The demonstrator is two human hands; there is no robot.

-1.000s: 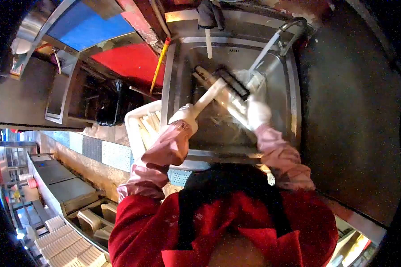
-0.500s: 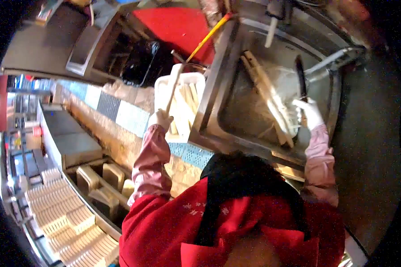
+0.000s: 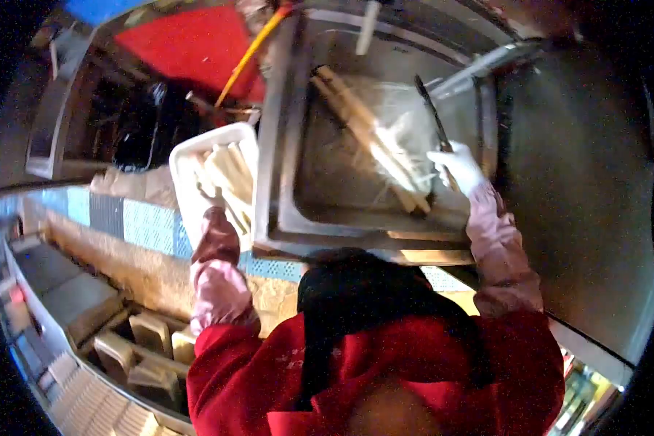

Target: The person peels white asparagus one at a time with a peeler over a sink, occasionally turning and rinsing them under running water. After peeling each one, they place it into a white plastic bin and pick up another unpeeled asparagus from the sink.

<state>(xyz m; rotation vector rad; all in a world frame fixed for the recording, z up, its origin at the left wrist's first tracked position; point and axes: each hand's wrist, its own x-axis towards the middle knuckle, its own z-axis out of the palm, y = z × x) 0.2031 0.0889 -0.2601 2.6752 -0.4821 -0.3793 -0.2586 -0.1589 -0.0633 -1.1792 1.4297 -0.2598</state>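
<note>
My right hand, in a white glove, is closed around a long, dark, knife-like tool over the right part of the metal sink. Long pale stalks lie slantwise in that sink, with thin shreds around them. To the left stands a white tub with several pale peeled-looking pieces in it. My left hand is inside the tub's near left part, at the pieces; its fingers are blurred, and whether they hold one cannot be made out.
A faucet spout hangs over the sink's far side. Beyond the tub are a red board and a yellow-orange hose-like strip. Beige containers stand in a compartment at lower left. A metal counter runs along the right.
My left hand has let go of the long brownish stalk and moved lower into the tub. My right hand still grips the tool, now tilted more. The whole view has shifted.
</note>
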